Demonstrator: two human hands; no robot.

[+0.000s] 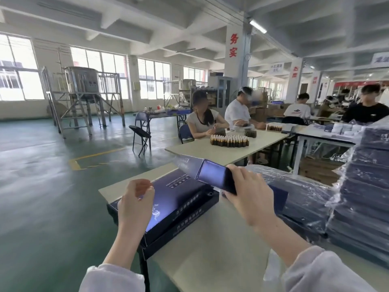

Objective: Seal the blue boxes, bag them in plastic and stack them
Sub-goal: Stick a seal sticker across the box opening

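Blue box (212, 175) in clear plastic bag (181, 163) — judged light, stiff, film-slick, best held by its edges — was gripped endwise by right hand (246, 190), beyond curled, seemingly empty left hand (135, 199).

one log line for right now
right hand: grips box, bag at its far end | left hand: curled over table box, hold unclear | bagged stack: right
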